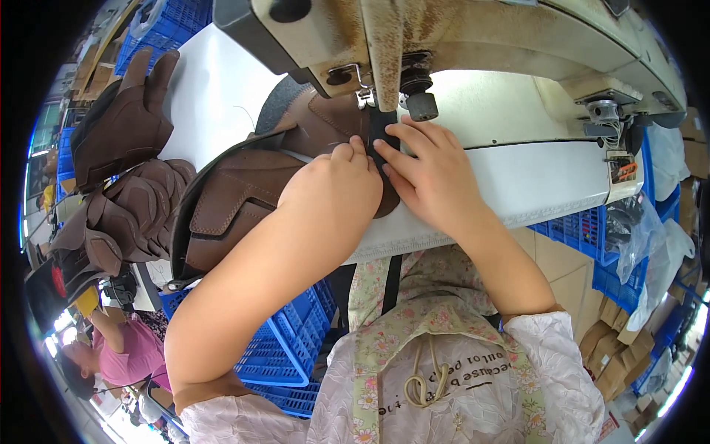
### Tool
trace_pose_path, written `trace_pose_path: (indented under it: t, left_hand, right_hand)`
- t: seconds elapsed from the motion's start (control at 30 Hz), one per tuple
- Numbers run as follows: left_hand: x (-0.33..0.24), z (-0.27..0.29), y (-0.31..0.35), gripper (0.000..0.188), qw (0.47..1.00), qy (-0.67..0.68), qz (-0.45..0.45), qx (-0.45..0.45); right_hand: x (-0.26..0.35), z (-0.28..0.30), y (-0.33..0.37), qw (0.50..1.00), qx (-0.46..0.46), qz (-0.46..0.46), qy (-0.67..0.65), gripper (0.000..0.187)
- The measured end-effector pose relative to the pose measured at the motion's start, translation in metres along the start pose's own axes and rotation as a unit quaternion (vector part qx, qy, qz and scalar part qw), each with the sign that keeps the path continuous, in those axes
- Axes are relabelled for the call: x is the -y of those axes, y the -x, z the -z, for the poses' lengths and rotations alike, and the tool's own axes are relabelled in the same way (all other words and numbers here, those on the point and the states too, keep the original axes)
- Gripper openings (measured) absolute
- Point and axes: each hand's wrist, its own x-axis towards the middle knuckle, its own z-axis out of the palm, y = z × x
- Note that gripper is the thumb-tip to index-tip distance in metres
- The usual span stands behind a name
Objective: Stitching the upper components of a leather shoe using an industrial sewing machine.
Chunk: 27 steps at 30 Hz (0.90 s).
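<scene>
A brown leather piece (pixel 336 117) with stitched lines lies under the sewing machine's presser foot (pixel 365 98). A black strip (pixel 380 127) runs along its right side, in line with the needle area. My left hand (pixel 336 181) is closed on the leather, its fingers curled at the strip's left edge. From the right, my right hand (pixel 433 170) lays spread, stretched fingers on the strip, the thumb apart and lower. Under my left forearm a larger brown leather piece (pixel 240 185) with a stitched flap and dark edging reaches left. What lies beneath my palms is hidden.
The sewing machine (pixel 473 44) overhangs the white table (pixel 547 181). Stacked brown leather parts (pixel 137 211) crowd the left side. Blue crates (pixel 285 337) stand below the table, another crate (pixel 584 233) at right with plastic bags. A person in pink (pixel 133 351) is at lower left.
</scene>
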Motion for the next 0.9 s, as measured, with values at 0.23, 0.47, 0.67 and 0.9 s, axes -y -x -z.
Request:
trace_pose_path:
  t: [0.23,0.47,0.67,0.9]
  left_hand:
    - [-0.001,0.005,-0.002,0.070,1.000,-0.011,0.002,-0.008]
    - [-0.004,0.010,-0.003,0.068,0.998,0.039,0.042,0.000]
    - [-0.013,0.008,-0.004,0.056,0.999,0.001,0.040,-0.028]
    - [-0.030,-0.009,0.008,0.045,0.989,-0.096,0.048,-0.102]
  right_hand:
    - [-0.003,0.002,-0.006,1.000,0.014,-0.007,-0.001,0.030]
    - [-0.003,0.005,-0.008,1.000,0.022,0.005,-0.021,0.027]
    - [-0.003,0.005,-0.004,0.999,0.007,0.030,-0.032,0.027]
    - [-0.009,0.008,0.005,0.997,0.033,0.032,-0.059,0.029]
